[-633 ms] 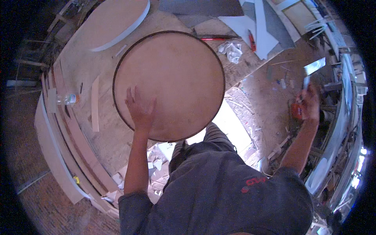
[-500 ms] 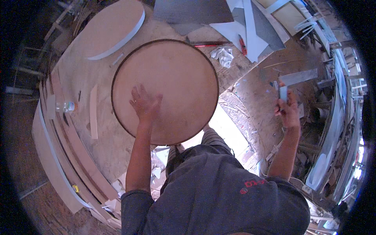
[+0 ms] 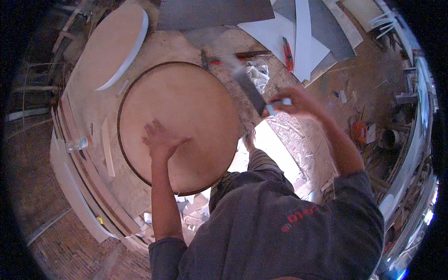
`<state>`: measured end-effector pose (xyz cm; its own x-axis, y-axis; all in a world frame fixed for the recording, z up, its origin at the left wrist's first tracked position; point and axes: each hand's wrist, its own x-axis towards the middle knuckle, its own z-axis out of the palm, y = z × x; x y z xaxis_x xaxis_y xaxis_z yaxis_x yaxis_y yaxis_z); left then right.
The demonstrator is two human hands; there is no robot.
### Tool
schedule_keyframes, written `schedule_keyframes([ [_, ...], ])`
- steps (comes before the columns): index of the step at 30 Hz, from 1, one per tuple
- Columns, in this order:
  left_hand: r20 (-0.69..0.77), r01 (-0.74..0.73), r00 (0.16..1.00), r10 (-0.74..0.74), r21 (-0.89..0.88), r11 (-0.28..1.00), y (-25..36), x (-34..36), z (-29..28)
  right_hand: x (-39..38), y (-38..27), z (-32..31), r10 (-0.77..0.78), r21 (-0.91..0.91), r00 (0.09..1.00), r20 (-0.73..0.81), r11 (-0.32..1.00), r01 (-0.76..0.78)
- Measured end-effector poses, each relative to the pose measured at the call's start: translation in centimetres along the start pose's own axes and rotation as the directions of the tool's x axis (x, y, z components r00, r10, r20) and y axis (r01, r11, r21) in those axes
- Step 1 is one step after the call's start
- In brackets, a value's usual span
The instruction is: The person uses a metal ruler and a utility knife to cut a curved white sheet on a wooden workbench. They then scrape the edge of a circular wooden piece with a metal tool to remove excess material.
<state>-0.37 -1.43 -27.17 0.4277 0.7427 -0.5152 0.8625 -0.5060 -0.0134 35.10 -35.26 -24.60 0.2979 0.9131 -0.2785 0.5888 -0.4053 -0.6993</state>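
Round tan panel (image 3: 200, 107) with a thin dark rim lies on a broad, brownish worktable (image 3: 93, 112), in front of the person and a little left of centre; its near edge seems to reach past the tabletop. Beyond it, at far left, is a rounded panel (image 3: 109, 46) with a white edge, and at the top a dark sheet (image 3: 214, 11). The right hand (image 3: 296, 103) is closed around the handle of a flat-bladed tool (image 3: 252, 93), raised just beside the round panel's right side. The left hand (image 3: 162, 142) rests on the round panel, fingers spread and clamped on nothing. Smaller still are a crumpled white wad (image 3: 258, 77) and a red cutter (image 3: 288, 55). Pressing on the overhanging edge, or easing the left palm's weight, could tip or slide the round panel; a careless sweep of the tool could nick its rim or catch the other hand. Motion blur smears the tool's far end, so whether it touches anything is unclear. The round panel hides its own support, and the picture's upper border cuts off the dark sheet.
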Motion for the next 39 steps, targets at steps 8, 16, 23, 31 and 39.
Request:
schedule_keyframes([
  [8,-0.039,0.035,0.998,-0.04,-0.111,0.993,-2.3,1.8,2.5,11.4,0.2,-4.2,-0.242,-0.006,0.94,0.24,0.968,0.25],
  [16,-0.069,0.001,0.998,-0.006,-0.082,0.997,-1.9,1.2,2.9,13.7,0.7,-5.3,-0.26,-0.029,0.873,0.414,0.954,0.298],
  [23,-0.086,0.03,0.996,-0.037,-0.081,0.996,-1.7,0.8,3.7,15.6,0.7,-5.5,-0.325,-0.037,0.83,0.454,0.923,0.382],
  [31,-0.167,-0.017,0.986,-0.008,-0.148,0.989,-1.6,0.4,3.5,19.2,0.0,-4.0,-0.412,0.161,0.784,0.465,0.91,0.383],
  [39,-0.039,0.114,0.992,-0.121,-0.143,0.983,-0.8,0.5,2.6,20.7,-0.9,-3.4,-0.433,0.068,0.793,0.428,0.89,0.45],
])
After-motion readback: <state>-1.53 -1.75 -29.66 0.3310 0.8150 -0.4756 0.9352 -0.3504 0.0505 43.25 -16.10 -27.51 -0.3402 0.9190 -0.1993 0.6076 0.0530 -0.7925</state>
